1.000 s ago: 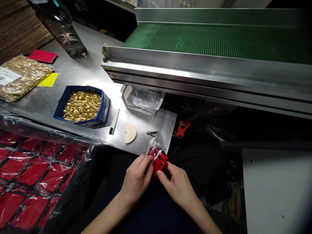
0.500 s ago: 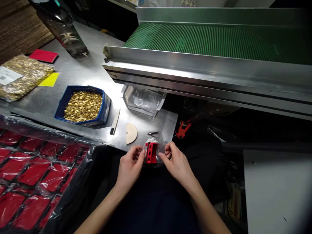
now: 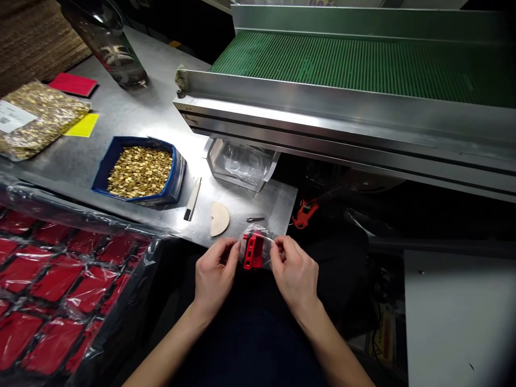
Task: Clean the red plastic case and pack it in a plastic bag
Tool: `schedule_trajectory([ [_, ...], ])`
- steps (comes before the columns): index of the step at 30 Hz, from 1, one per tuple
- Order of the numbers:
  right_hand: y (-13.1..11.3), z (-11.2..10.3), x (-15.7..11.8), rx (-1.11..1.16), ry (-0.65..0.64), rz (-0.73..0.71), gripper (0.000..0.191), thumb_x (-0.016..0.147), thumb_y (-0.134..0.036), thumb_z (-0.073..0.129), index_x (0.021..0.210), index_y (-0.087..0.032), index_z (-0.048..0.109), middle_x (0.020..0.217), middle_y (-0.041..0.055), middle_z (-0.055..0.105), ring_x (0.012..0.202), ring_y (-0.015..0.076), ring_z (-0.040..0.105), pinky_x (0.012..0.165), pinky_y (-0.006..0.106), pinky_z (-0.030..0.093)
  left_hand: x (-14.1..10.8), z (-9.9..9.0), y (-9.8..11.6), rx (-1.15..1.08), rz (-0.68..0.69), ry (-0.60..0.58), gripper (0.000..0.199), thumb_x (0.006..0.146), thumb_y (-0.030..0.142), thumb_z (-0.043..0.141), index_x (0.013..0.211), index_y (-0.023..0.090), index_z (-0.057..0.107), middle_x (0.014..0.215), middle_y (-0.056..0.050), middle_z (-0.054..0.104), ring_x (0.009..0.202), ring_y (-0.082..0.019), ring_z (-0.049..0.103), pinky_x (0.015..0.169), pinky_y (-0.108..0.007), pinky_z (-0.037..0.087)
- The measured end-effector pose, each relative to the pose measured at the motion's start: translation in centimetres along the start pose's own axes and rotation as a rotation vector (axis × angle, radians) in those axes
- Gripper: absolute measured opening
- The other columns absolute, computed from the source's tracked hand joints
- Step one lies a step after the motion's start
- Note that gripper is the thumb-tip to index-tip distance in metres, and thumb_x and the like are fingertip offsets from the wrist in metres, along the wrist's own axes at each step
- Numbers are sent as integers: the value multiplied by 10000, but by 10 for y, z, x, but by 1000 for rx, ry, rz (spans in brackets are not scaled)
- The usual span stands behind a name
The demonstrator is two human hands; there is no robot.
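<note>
A red plastic part (image 3: 253, 251) with a black strip lies inside a small clear bag (image 3: 266, 246) in front of me, just off the table's near edge. My left hand (image 3: 215, 271) pinches the bag's left side, close beside the red part. On the other side, my right hand (image 3: 296, 269) pinches the bag's right edge, a little apart from the part. Just beyond the bag, a small dark metal piece (image 3: 255, 219) rests on the metal table (image 3: 161, 70). A pale half-round disc (image 3: 220, 219) and a white cutter (image 3: 192, 199) lie to its left.
A blue bin (image 3: 177, 180) holds gold pieces; a bag of similar pieces (image 3: 44, 115) lies further left. Bagged red parts (image 3: 52, 277) fill a lined box at lower left. A green conveyor (image 3: 342, 64) overhangs a tray of clear bags (image 3: 242, 164). A dark bottle (image 3: 116, 56) stands behind.
My right hand has moved slightly right, and its fingers have closed on the bag's edge. The bag is spread wider between my hands. The whole view has shifted a little.
</note>
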State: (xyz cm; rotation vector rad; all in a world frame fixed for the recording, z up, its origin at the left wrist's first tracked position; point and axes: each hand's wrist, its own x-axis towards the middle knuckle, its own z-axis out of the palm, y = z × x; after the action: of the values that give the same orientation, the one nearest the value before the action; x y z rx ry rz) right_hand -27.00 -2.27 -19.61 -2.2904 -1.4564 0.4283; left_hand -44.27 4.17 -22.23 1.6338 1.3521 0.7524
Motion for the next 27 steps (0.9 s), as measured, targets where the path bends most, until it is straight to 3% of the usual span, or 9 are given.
schedule_trajectory([
  [5, 2, 7, 13, -89, 1, -24, 171, 1039, -258, 498, 1110, -230, 651, 1019, 37, 753, 881, 188, 698, 684, 290, 381, 14, 3, -6, 149, -9, -94, 263, 989, 348, 620, 1223, 231, 647, 826, 21, 697, 661, -147, 647, 676, -262, 490],
  [7, 2, 10, 22, -131, 15, -46, 178, 1029, -256, 524, 1164, -222, 633, 1066, 49, 745, 945, 211, 693, 706, 296, 383, 22, 4, -5, 215, 20, -81, 208, 984, 325, 617, 1164, 229, 656, 842, 16, 702, 681, -152, 650, 687, -269, 479],
  [10, -1, 11, 33, -133, 46, -66, 151, 1045, -293, 519, 1085, -225, 648, 1018, 37, 739, 918, 205, 685, 715, 297, 380, 32, 5, 0, 283, 70, -40, 101, 986, 301, 610, 988, 221, 671, 880, 5, 727, 696, -154, 644, 683, -276, 457],
  [13, -3, 7, 33, -37, 72, -66, 188, 1058, -318, 508, 995, -231, 662, 950, 11, 738, 843, 170, 677, 707, 283, 385, 31, 7, 7, 197, 98, -8, 127, 1008, 304, 592, 944, 212, 653, 885, 1, 719, 696, -145, 636, 680, -267, 462],
  [18, -1, 0, 18, 124, 114, -65, 241, 1065, -338, 488, 1000, -227, 691, 949, 19, 751, 853, 155, 683, 772, 263, 439, 16, 9, 6, 49, 155, 55, 136, 1044, 309, 542, 982, 207, 608, 870, -5, 664, 717, -143, 626, 688, -253, 489],
  [23, 6, 1, 3, 191, -51, 87, 257, 1002, -473, 597, 1117, -245, 628, 922, -6, 740, 739, 143, 680, 693, 256, 437, 7, 6, 0, 26, 11, -28, 161, 1012, 379, 613, 1029, 221, 591, 837, 24, 635, 653, -128, 589, 633, -248, 468],
  [27, 10, 2, -6, 139, -205, 180, 220, 989, -467, 590, 921, -258, 603, 780, -33, 714, 649, 158, 659, 597, 266, 334, 3, -3, 2, 95, -69, -163, 229, 1005, 435, 612, 903, 230, 622, 769, 41, 635, 613, -123, 563, 612, -255, 427],
])
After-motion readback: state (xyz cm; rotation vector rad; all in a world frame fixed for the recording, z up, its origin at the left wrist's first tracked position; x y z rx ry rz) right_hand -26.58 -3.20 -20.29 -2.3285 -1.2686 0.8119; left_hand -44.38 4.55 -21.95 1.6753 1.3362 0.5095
